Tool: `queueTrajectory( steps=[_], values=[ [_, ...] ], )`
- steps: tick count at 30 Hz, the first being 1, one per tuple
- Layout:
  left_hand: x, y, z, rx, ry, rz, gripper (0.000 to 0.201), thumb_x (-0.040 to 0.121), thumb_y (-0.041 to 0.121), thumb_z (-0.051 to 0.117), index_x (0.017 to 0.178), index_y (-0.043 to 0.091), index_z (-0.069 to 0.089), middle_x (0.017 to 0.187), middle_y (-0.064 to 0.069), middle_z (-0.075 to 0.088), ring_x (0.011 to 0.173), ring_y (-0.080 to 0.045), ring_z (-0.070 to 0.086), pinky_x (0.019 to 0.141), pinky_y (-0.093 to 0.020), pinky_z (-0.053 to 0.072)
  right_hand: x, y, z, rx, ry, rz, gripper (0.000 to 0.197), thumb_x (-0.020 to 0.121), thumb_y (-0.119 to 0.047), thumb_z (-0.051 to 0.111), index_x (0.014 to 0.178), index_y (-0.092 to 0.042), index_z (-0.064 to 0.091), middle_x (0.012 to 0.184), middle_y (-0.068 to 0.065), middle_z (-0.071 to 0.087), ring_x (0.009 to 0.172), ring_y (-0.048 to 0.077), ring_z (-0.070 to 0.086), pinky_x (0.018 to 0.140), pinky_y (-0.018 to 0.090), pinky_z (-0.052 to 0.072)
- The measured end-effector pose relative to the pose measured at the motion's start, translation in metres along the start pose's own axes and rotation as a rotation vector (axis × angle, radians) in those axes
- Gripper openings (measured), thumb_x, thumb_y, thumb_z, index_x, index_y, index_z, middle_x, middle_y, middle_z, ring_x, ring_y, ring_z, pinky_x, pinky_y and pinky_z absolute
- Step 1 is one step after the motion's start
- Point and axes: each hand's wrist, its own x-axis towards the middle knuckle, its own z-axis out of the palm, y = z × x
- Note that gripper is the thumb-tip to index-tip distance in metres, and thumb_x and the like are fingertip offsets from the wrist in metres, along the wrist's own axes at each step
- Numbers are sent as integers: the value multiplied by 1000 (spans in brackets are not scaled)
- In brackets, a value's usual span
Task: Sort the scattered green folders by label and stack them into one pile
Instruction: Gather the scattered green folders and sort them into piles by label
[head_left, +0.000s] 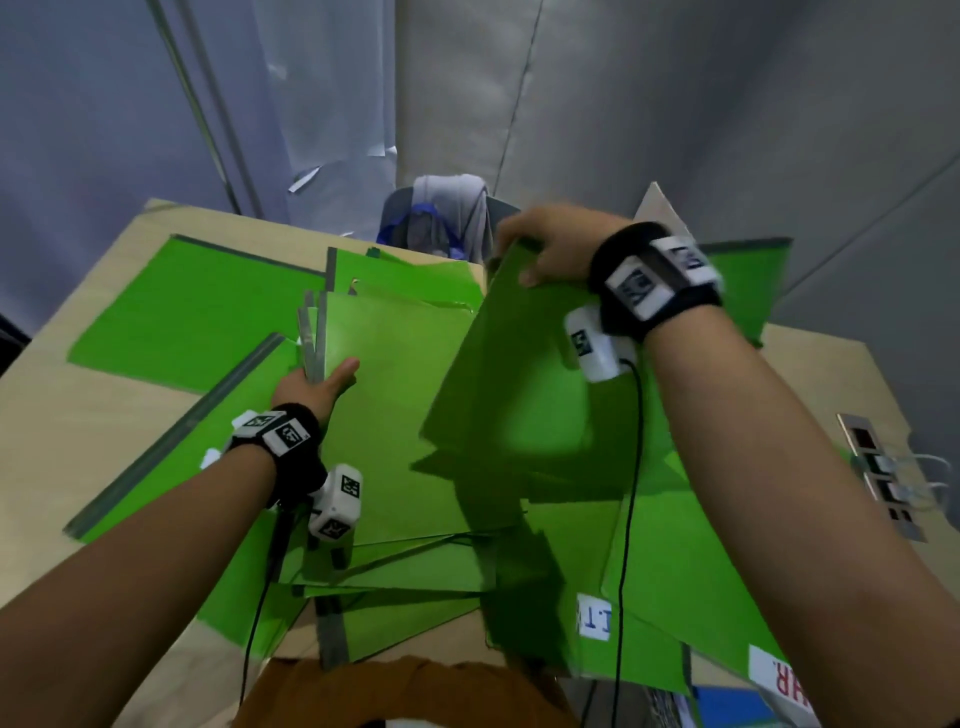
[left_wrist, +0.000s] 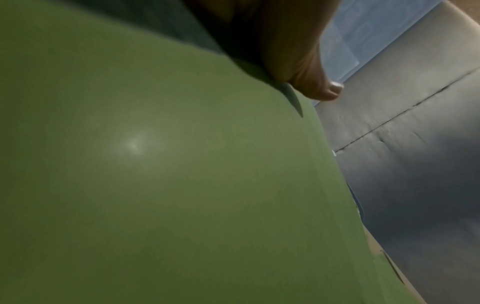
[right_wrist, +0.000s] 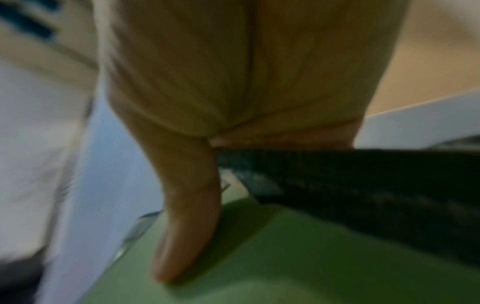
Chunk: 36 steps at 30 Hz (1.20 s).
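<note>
- Across the middle of the head view sits the wooden table (head_left: 78, 410); green folders (head_left: 197, 317) lie fanned over it at all angles, so my guess is the sorting is barely halfway
- centre frame, a loose pile (head_left: 405, 415) is forming, edges nowhere near squared up
- centre right, one raised folder (head_left: 524, 374) is tilted up off the rest; right hand (head_left: 556, 249) grips its top edge, thumb on the face
- left of centre, left hand (head_left: 317, 384) rests on the pile by its grey spines; whether the fingers curl round anything, can't tell
- bottom right, two white labels (head_left: 595, 618) show; most labels are hidden, so order isn't checkable
</note>
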Motion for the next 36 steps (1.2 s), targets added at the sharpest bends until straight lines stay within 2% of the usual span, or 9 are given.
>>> queueTrajectory(
  steps=[3,7,11,15,20,23,27,32,36],
  values=[
    [0,-2,1,-33,9,4,73,81,58,62,126,1,53,116,-18,62,101,-35,60,84,-43,50,25,-44,49,-182,-209,-148,43,84,-6,60,124,-20,59,123,9,60,112,26,55,80,26,39],
    [0,-4,3,-76,18,-4,70,83,57,60,127,2,54,121,-18,62,107,-35,59,91,-46,48,35,-86,131,-282,-311,-224,24,95,-19,49,118,-21,57,97,2,58,95,23,60,73,30,45],
    [2,-10,1,-80,-4,-44,73,86,60,53,134,5,50,129,-19,56,111,-35,56,88,-39,42,30,-90,193,-227,-151,-270,45,92,-14,56,135,-20,42,127,5,55,118,24,52,107,41,36],
    [5,-17,1,-55,-34,-124,84,83,65,53,140,4,43,135,-20,51,114,-37,54,86,-37,40,13,-55,207,-15,91,91,72,85,-18,63,147,-20,25,145,8,37,134,26,37,113,46,27],
    [9,-22,3,-52,-41,-197,94,76,67,62,139,1,41,133,-21,52,113,-40,53,88,-43,43,-37,38,222,525,138,1138,85,79,-22,73,146,-12,22,152,15,25,134,38,33,105,54,37],
    [11,-24,5,-17,-35,-204,95,74,68,63,138,1,42,131,-21,53,111,-41,53,86,-44,44,-81,71,253,892,-57,1284,83,76,-25,73,146,-13,31,151,11,32,133,35,40,109,49,36],
    [9,-25,5,3,-11,-223,99,70,73,62,137,3,42,129,-20,55,109,-42,54,93,-53,46,-93,68,263,1043,106,1630,124,62,-43,82,151,-12,3,156,17,16,137,39,32,110,53,32],
    [8,-24,0,-7,-52,-220,103,69,74,62,140,3,40,135,-21,51,114,-43,53,96,-55,43,-89,51,245,976,360,1653,111,66,-22,86,148,-10,13,153,20,14,131,45,37,106,49,39],
    [5,-22,-2,-3,-78,-236,106,67,75,62,142,4,39,135,-20,51,112,-42,53,95,-55,44,-76,52,226,1032,813,1294,98,76,2,75,150,-8,12,157,14,19,140,30,31,105,26,31]
  ],
)
